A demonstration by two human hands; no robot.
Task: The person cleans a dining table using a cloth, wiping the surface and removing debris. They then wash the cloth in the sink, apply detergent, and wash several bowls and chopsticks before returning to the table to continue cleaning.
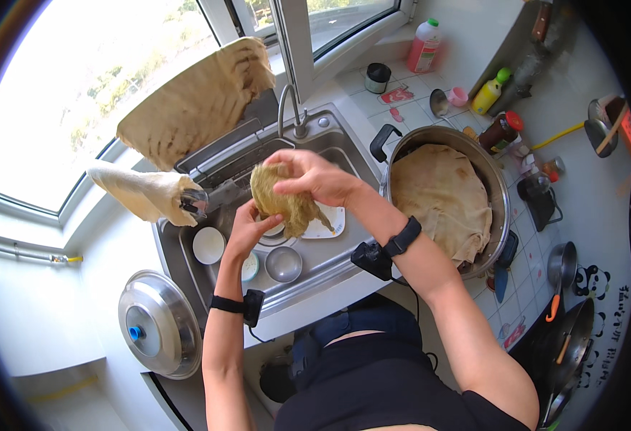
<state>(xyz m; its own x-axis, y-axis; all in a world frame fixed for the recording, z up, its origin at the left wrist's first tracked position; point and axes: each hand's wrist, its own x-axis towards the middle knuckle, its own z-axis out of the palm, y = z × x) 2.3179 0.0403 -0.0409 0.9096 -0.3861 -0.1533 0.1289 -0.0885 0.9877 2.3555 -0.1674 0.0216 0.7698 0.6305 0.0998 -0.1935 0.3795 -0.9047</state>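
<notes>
Above the steel sink (332,253), a crumpled greenish-yellow cloth (275,196) hangs between my hands. My left hand (252,223) grips its lower left edge, thumb towards the front. My right hand (312,178) is at its upper right side, fingers curled over it; whether they pinch it is hard to tell. Beneath the cloth, in the sink, a white plate with a patterned rim (332,222) is partly hidden. Nearer me are a grey metal bowl (283,264) and a small teal-rimmed bowl (250,267). A white bowl (208,245) lies at the sink's left.
Right of the sink stands a large steel pot (504,215) holding a beige cloth (439,194). The faucet (299,126) rises behind the sink. A domed steel lid (159,323) leans at the left. Another beige cloth (202,102) hangs by the window. A blue-bladed knife (501,284) lies beside the pot.
</notes>
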